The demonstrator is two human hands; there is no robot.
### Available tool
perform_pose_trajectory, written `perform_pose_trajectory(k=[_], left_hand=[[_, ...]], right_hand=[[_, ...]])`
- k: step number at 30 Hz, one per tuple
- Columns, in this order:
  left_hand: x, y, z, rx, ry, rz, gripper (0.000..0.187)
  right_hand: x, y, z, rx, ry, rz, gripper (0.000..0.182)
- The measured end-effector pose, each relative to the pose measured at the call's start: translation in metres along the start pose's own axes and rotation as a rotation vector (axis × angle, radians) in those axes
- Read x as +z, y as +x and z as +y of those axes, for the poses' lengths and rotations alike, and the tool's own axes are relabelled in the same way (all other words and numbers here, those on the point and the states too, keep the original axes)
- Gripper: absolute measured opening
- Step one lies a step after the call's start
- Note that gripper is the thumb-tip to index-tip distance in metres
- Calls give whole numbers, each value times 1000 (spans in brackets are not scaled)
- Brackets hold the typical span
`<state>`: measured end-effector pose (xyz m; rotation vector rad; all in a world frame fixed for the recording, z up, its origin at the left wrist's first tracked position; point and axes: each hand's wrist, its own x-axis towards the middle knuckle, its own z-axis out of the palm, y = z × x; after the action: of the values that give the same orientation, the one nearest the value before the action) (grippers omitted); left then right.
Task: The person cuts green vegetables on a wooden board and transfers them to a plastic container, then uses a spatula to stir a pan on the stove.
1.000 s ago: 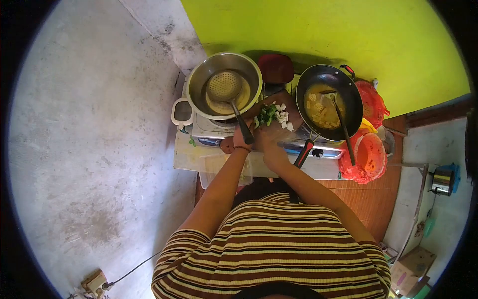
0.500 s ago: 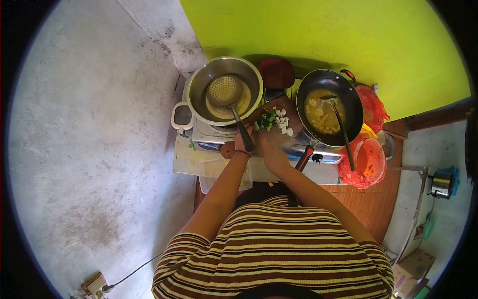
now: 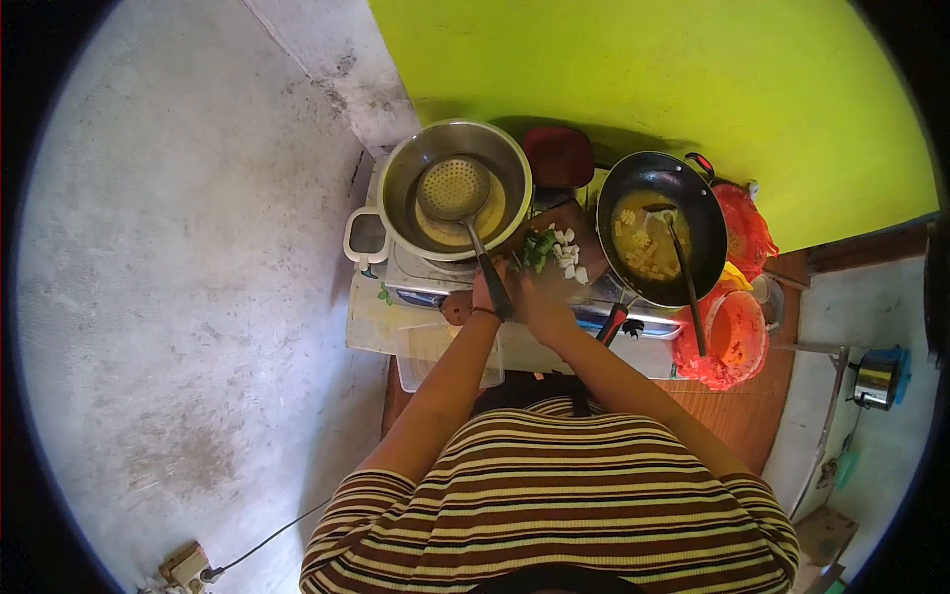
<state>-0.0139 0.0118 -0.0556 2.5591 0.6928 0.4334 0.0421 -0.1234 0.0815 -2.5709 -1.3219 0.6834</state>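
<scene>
My left hand is at the near left edge of a brown cutting board, partly covered by the black handle of a skimmer. Its fingers are hidden. Beside it, my right hand is over the board's near edge, its fingers smeared by motion; whether it holds anything cannot be made out. Just beyond both hands lie chopped green pieces and white pieces. The skimmer rests in a steel bowl with pale yellowish contents.
Right of the board, a black wok holds yellow liquid, food pieces and a long-handled spatula. Red plastic-lined containers stand farther right. Beneath is a gas stove. A clear plastic tub sits near my left forearm.
The whole view has shifted slightly, so the cookware appears a little lower and to the right. My right hand stays blurred near the chopped pieces; my left hand keeps its place beside it.
</scene>
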Motion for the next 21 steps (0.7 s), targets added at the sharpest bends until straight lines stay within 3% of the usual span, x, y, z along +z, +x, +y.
perform_pose_trajectory(k=[2,9,12,18,21], left_hand=[[7,0,-1,8,69,-4,29],[-18,2,22,-39,-154,106,23],[-15,1,17,-21,-199,159,21],[-7,-4,10,1,-197,182,23],[1,-3,7,9,-212,234,25]], right_hand=[[1,7,1,-1,-22,-2,66],[13,16,5,60,280,-148,64],[39,19,11,-31,-5,55,63],[50,31,9,44,5,-48,64],[55,26,13,45,-16,25,66]])
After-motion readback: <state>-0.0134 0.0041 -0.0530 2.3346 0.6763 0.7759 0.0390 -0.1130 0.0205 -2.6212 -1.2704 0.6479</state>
